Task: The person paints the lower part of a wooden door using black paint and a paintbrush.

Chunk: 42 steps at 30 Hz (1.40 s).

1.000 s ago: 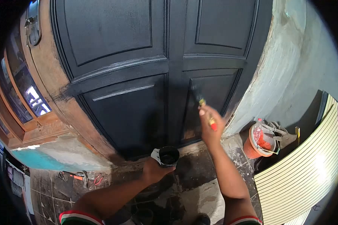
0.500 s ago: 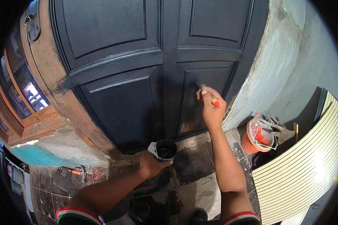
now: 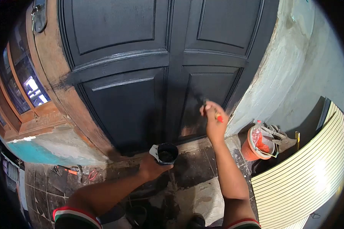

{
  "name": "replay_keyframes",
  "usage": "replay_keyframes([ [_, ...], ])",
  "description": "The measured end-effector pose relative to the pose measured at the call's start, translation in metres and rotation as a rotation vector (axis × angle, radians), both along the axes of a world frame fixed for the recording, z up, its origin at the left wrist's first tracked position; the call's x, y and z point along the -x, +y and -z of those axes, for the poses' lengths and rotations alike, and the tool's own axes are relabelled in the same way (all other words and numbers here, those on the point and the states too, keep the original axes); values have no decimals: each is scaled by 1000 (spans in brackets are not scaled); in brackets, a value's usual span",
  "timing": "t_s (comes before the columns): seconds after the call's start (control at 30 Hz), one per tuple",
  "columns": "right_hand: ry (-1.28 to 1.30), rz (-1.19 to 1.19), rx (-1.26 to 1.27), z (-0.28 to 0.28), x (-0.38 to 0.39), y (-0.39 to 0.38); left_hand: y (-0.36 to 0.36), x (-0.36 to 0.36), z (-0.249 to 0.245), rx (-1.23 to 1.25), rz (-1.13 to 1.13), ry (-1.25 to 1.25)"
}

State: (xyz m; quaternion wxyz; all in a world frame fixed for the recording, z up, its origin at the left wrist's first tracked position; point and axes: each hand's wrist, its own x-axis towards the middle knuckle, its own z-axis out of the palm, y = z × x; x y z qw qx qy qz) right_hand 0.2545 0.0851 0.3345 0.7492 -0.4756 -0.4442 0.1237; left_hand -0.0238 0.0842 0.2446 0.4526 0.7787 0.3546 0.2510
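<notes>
A paneled door (image 3: 120,110), coated in dark paint, fills the middle of the view. My left hand (image 3: 153,167) is closed around a small can (image 3: 167,154) with dark paint inside, held low in front of the door. In my right hand (image 3: 215,121) is a paintbrush, its red-tipped handle (image 3: 219,118) sticking out toward me. The bristles are against or very near the lower right panel (image 3: 210,86), and my fingers partly hide them. A brownish patch (image 3: 188,131) shows at the foot of that panel.
An orange bucket (image 3: 250,149) holding a plastic bottle and other items stands right of the door. Ribbed cream sheets (image 3: 294,168) lean at the right. A hammer (image 3: 79,173) and red-handled pliers (image 3: 93,174) lie on the tiled floor (image 3: 40,183) at left.
My right hand has moved down along the lower right panel with the paintbrush. The left hand still holds the can, and the view has shifted slightly.
</notes>
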Motion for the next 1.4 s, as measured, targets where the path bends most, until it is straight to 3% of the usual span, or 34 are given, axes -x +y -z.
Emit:
replay_keyframes([
  [0.03, 3, -32, -136, -12, 7, 3, -1, 0, 2, 17, -1, 8],
  [0.13, 54, -31, -148, -6, 21, 15, -3, -2, 13, -42, -63, 51],
  [0.17, -30, 22, -109, 20, 16, 24, -3, -1, 13, -34, -51, 29],
  [0.27, -121, 80, 235, 81, 7, 19, -2, 1, 11, -33, -46, -32],
  [0.33, -330, 119, 511, 88, 1, 8, -2, 1, 9, -52, -83, -61],
  [0.43, -591, 137, 672, 78, -22, 18, -2, 3, -4, -10, -19, -37],
  [0.47, -712, 206, 420, 68, -28, 22, -1, 2, -3, -11, -11, -31],
  [0.53, -13, -89, 175, 19, -19, 24, 1, 2, 3, -14, 3, -13],
  [0.63, 186, -35, -134, -55, 8, 8, 2, -1, 11, -17, -28, -28],
  [0.7, 156, -76, -228, -59, 11, 0, 3, -1, 1, -54, -23, 13],
  [0.8, 62, -139, -17, 3, -11, 5, 10, -1, 0, -101, -39, -18],
  [0.87, 14, -73, 386, 59, -36, 1, 12, 2, 2, -119, -60, -20],
  [0.93, -73, -49, 785, 79, -46, -20, 16, 1, -1, -135, -82, 14],
  [1.03, -171, -107, 759, 74, -54, -48, 15, 2, -8, -231, -113, 40],
  [1.13, -5, -275, 412, 31, -41, -69, 21, -4, 11, -216, -131, -12],
  [1.23, -74, -417, 422, -14, -20, -87, 22, -9, 14, -256, -110, -32],
  [1.33, -463, -393, 389, -29, 17, -87, 20, -13, 14, -275, -92, -13],
  [1.4, -603, -419, 374, -9, 30, -74, 16, -15, 13, -268, -96, 25],
])
